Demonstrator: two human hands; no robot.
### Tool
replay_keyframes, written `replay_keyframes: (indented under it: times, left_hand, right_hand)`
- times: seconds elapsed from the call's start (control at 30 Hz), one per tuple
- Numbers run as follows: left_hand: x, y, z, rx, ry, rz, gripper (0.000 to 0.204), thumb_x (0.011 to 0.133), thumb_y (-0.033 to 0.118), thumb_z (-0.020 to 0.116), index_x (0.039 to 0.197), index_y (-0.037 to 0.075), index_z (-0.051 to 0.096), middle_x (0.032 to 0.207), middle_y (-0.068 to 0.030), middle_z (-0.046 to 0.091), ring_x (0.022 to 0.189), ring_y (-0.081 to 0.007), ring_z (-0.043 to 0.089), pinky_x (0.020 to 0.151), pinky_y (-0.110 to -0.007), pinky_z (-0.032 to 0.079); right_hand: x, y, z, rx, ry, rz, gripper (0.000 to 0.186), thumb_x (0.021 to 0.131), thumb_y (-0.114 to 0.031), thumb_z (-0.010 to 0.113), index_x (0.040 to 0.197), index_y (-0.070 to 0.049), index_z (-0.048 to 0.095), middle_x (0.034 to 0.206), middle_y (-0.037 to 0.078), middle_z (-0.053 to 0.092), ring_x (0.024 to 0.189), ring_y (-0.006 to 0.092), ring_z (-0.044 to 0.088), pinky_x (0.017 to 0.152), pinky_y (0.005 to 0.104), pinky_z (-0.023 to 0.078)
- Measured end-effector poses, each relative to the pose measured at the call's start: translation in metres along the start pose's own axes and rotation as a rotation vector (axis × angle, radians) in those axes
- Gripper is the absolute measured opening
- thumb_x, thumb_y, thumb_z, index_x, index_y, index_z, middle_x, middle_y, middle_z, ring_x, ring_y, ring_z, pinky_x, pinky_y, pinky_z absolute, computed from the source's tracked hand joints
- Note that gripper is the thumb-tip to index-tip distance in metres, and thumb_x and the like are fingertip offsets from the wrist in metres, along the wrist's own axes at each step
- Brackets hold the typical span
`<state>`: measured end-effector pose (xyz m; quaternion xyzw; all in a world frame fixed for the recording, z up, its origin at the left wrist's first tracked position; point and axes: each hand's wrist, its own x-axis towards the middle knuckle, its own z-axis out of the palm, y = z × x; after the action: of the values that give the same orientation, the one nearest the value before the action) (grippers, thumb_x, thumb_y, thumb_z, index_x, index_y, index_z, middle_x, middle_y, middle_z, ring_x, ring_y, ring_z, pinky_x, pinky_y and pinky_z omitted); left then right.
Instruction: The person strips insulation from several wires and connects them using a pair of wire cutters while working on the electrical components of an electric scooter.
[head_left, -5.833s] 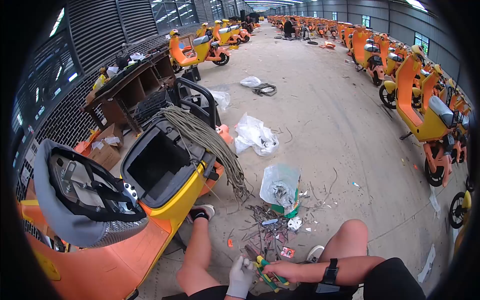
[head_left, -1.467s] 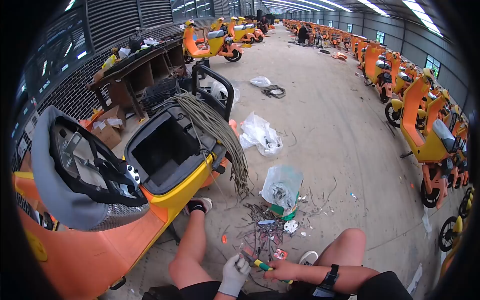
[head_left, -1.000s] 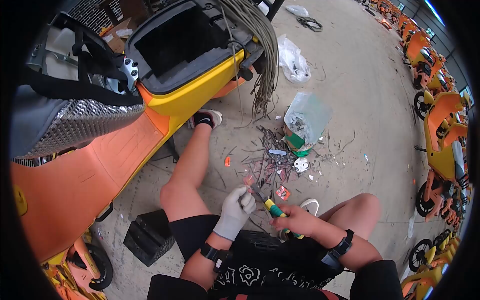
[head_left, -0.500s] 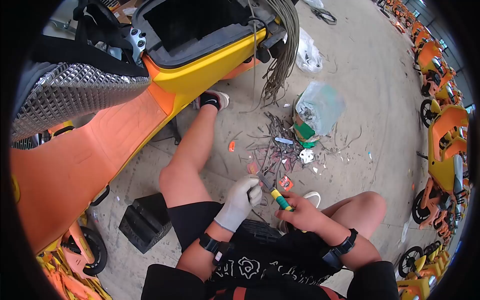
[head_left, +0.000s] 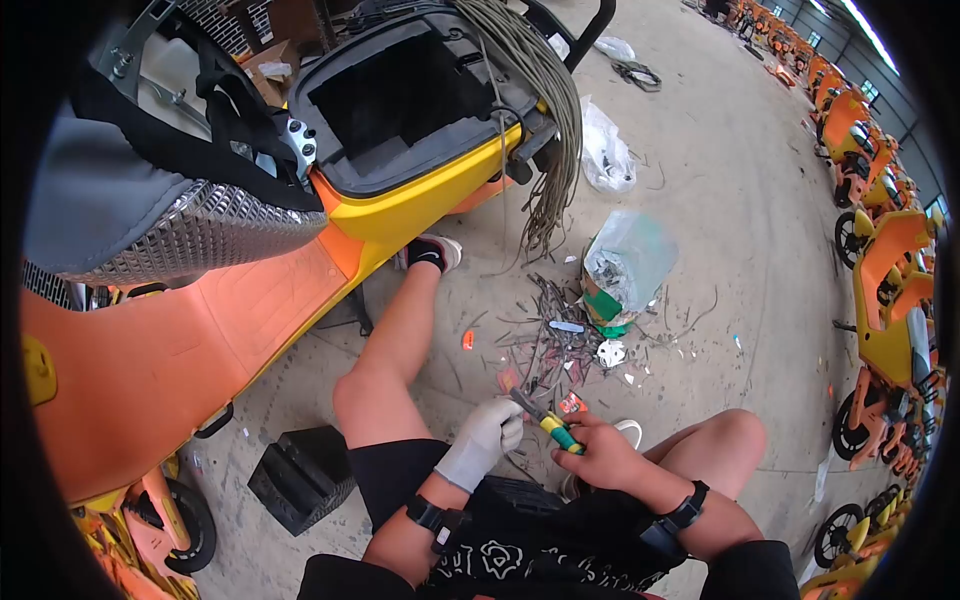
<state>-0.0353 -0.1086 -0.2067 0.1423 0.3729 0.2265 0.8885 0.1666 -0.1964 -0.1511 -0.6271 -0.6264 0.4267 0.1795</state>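
Observation:
In my bare right hand is a pair of pliers with green and yellow handles, its dark jaws pointing up and left. My left hand, in a pale work glove, is closed right beside the jaws. Whatever its fingers pinch is too small to make out. Beyond both hands, a heap of dark cable scraps lies on the floor. A small orange-red label lies close to the pliers.
An open bag of clear and green plastic stands behind the scraps. To my left is a yellow and orange vehicle body with a cable bundle hanging from its end. A black box sits near my left knee. Rows of orange vehicles line the right.
The view has tilted up a little, so the scene sits lower. The pliers' handles look farther apart than before. Both hands stay close together at the tool.

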Motion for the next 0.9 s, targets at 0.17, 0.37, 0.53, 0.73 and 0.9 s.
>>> replay_keyframes:
  times: [0.17, 0.37, 0.53, 0.73, 0.9]
  left_hand:
    - [0.000, -0.002, -0.001, -0.010, -0.027, 0.037, 0.014, 0.093, 0.016, 0.048, 0.084, 0.006, 0.053, 0.052, 0.0033, 0.036, 0.042, -0.0090, 0.030, 0.042, -0.026, 0.024]
    - [0.000, -0.004, -0.007, 0.002, -0.068, 0.032, 0.014, 0.092, 0.015, 0.048, 0.085, 0.006, 0.054, 0.053, 0.0035, 0.037, 0.042, -0.0094, 0.034, 0.043, -0.026, 0.026]
    - [0.010, -0.005, 0.003, 0.074, -0.070, 0.088, 0.014, 0.093, 0.016, 0.049, 0.083, 0.007, 0.052, 0.056, 0.0021, 0.041, 0.045, -0.0102, 0.039, 0.044, -0.026, 0.029]
    - [0.009, -0.006, -0.005, 0.071, -0.120, 0.046, 0.012, 0.094, 0.017, 0.050, 0.086, 0.009, 0.049, 0.058, 0.0002, 0.041, 0.048, -0.0134, 0.039, 0.046, -0.028, 0.030]
    - [0.012, -0.007, -0.006, 0.060, -0.097, 0.055, 0.011, 0.093, 0.016, 0.049, 0.093, 0.006, 0.053, 0.056, 0.0030, 0.036, 0.046, -0.0110, 0.034, 0.045, -0.028, 0.027]
  right_hand:
    - [-0.002, 0.000, -0.004, -0.054, -0.008, -0.025, 0.035, 0.083, -0.034, 0.069, 0.084, 0.002, 0.069, 0.117, 0.020, 0.062, 0.094, 0.0351, 0.065, 0.083, 0.0413, 0.053]
    - [-0.005, -0.007, -0.006, -0.046, -0.035, -0.037, 0.034, 0.084, -0.033, 0.068, 0.087, 0.001, 0.070, 0.116, 0.019, 0.063, 0.093, 0.0347, 0.065, 0.082, 0.0410, 0.053]
    - [-0.006, -0.011, -0.018, -0.007, 0.011, -0.009, 0.030, 0.082, -0.027, 0.070, 0.084, 0.003, 0.069, 0.108, 0.019, 0.065, 0.094, 0.0352, 0.064, 0.083, 0.0402, 0.052]
    - [-0.007, 0.011, -0.003, -0.063, -0.017, -0.043, 0.039, 0.084, -0.036, 0.068, 0.087, 0.003, 0.068, 0.107, 0.022, 0.064, 0.101, 0.0349, 0.061, 0.089, 0.0405, 0.050]
    - [0.001, 0.015, 0.002, -0.122, -0.040, -0.035, 0.048, 0.086, -0.044, 0.063, 0.096, 0.003, 0.068, 0.116, 0.020, 0.061, 0.101, 0.0356, 0.062, 0.089, 0.0403, 0.050]
